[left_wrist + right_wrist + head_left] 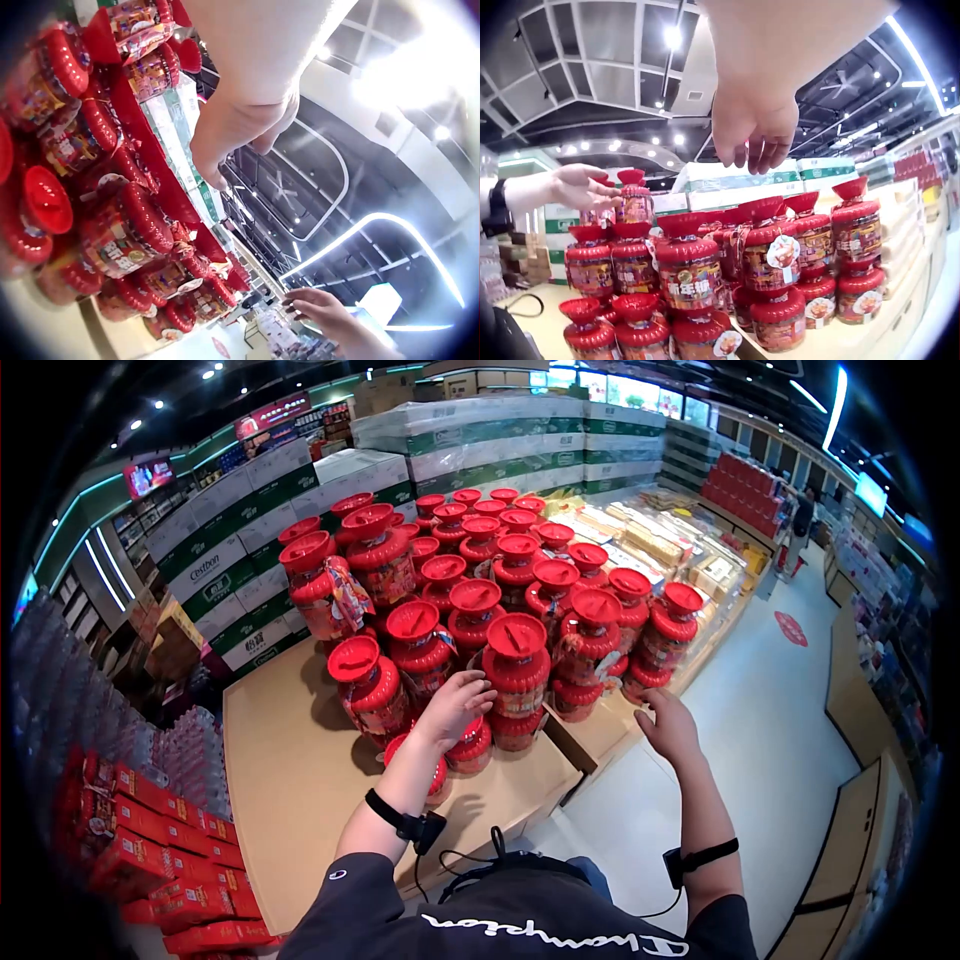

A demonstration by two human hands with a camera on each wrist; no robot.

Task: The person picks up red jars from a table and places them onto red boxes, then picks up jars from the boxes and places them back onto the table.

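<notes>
Many clear candy jars [516,672] with red flared lids and red shoulders stand stacked in front of me, some with round white tags. My left hand [458,705] holds nothing; its relaxed fingers overlap the front jars in the head view. In the right wrist view that same hand [585,187] is held above the lower front jars, palm turned up. My right hand [668,725] is empty too, fingers loosely bent, near the jars at the right end of the stack. Seen from its own wrist, the right hand [756,131] hangs higher than the nearest lids.
The jars stand on a tan display table [275,730]. White and green cartons [490,445] are piled behind them. Packaged goods [640,530] cover the table's far right part. Red boxes [180,850] are stacked at lower left. A pale aisle floor [760,710] runs along the right.
</notes>
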